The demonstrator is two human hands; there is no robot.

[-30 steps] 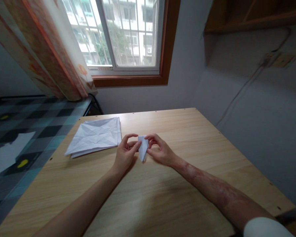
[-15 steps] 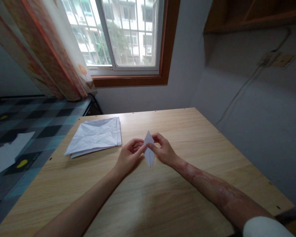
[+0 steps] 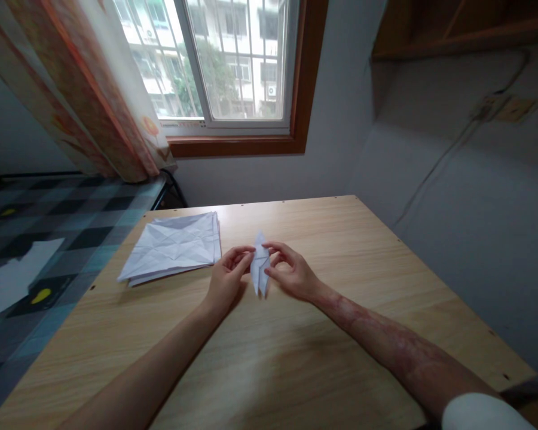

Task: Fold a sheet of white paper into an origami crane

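Between my hands is a small folded piece of white paper (image 3: 260, 263), long and narrow, with a point at the top and two split points at the bottom. My left hand (image 3: 229, 273) pinches its left edge between thumb and fingers. On the other side, my right hand (image 3: 292, 272) grips the right edge, thumb low and index finger higher up. The paper is held over the middle of the wooden table (image 3: 323, 239). Left of my hands lies a stack of creased white paper sheets (image 3: 174, 248).
A bed with a checked cover (image 3: 80, 209) stands along the table's left side, with a loose white paper (image 3: 18, 275) on it. Beyond the table are a window (image 3: 242, 65) and a curtain (image 3: 94, 89). A cable (image 3: 434, 167) runs down the right wall.
The folded paper has moved slightly left and now shows a side with two split lower points instead of a plain diamond. My right thumb has shifted from its middle to its right edge.
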